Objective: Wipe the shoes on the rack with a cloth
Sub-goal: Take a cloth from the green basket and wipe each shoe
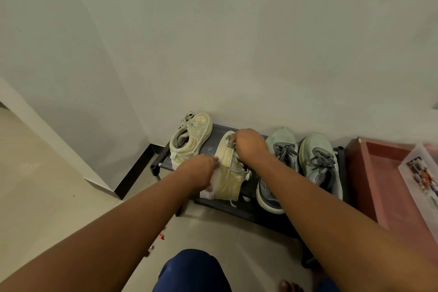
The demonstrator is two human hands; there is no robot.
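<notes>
Head view | hands grip cream sneaker | no legible writing

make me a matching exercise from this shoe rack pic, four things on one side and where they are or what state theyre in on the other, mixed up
Things:
1. left hand
2. right hand
3. far-left cream sneaker
4. grey-laced sneakers

States or places:
A. untouched, side by side at the right of the rack
B. presses a pale cloth against the side of the middle cream sneaker
C. stands alone at the rack's back left corner
D. curled on the laces at the middle cream sneaker's toe end

Pairs: 1-B, 2-D, 3-C, 4-A
</notes>
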